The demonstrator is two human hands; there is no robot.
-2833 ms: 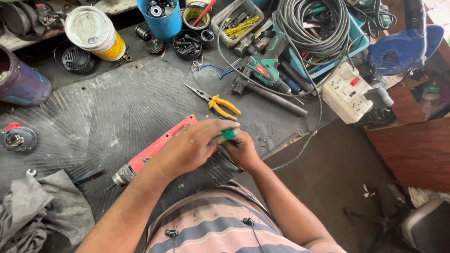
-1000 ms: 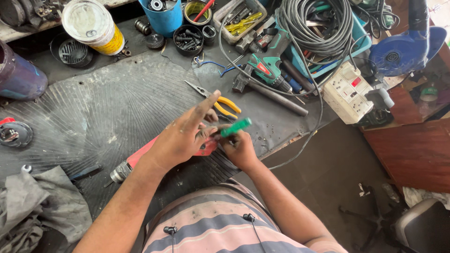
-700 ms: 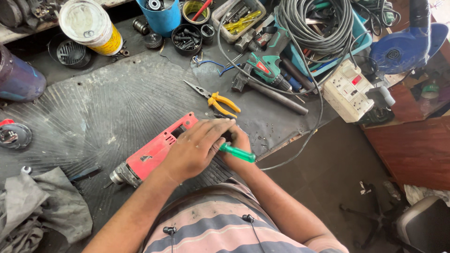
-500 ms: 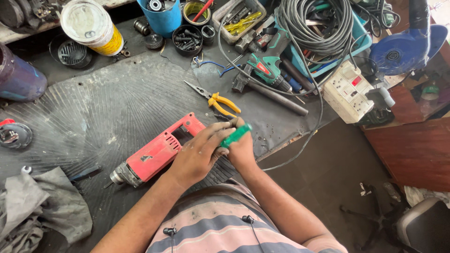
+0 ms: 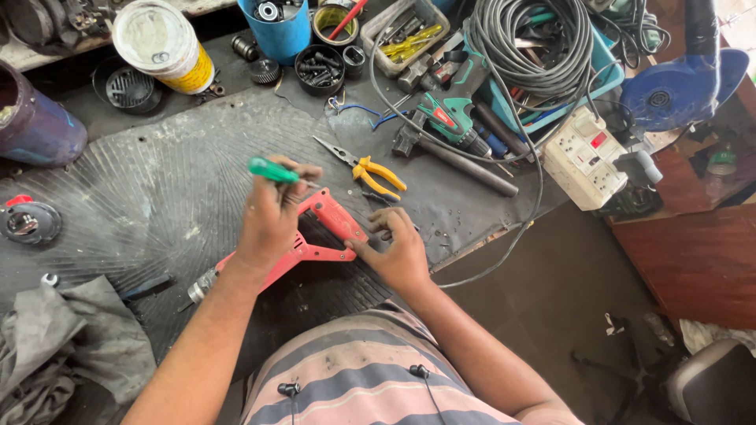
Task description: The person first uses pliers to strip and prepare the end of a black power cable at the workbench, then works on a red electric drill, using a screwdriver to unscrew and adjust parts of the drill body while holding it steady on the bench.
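A red power drill (image 5: 335,217) lies on the black ribbed mat (image 5: 118,205), its metal chuck (image 5: 201,285) pointing to the lower left. My left hand (image 5: 272,224) is raised over the drill body and grips a green-handled screwdriver (image 5: 272,170), tip toward the drill. My right hand (image 5: 398,253) rests on the drill's handle end, fingers curled against the red casing. Part of the drill body is hidden under my left hand and wrist.
Yellow-handled pliers (image 5: 376,172) lie just beyond the drill. Behind them are a green drill (image 5: 450,124), a coil of black cable (image 5: 535,43), a white socket box (image 5: 584,157), a blue cup (image 5: 277,30), a tin (image 5: 161,47) and a purple container (image 5: 35,122). Grey cloth (image 5: 55,354) at lower left.
The green screwdriver has gone from my right hand to my left, which lifted it up and to the left. My right hand now sits on the drill's handle.
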